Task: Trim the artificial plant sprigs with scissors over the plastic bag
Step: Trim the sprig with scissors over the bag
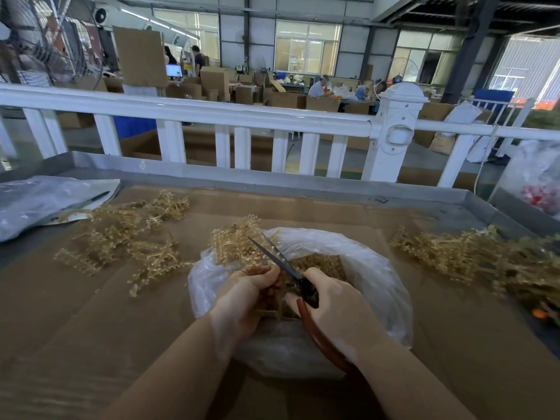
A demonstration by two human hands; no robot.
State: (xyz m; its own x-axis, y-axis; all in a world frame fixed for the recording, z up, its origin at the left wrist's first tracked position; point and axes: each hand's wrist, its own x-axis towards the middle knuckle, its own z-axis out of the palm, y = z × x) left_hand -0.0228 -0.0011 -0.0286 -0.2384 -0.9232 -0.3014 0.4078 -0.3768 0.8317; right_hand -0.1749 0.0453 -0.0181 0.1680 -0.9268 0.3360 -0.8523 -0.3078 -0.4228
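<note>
A clear plastic bag lies open in the middle of the cardboard-covered table, with tan cuttings inside. My left hand grips a tan beaded sprig over the bag's left rim; the sprig fans out up and away from my fingers. My right hand holds scissors by their dark red handles. The blades are apart and point up-left across the sprig's stems just above my left fingers.
Loose sprigs lie scattered on the left of the table, and a thicker heap sits on the right. A second plastic bag lies at the far left. A white railing runs behind the metal table rim.
</note>
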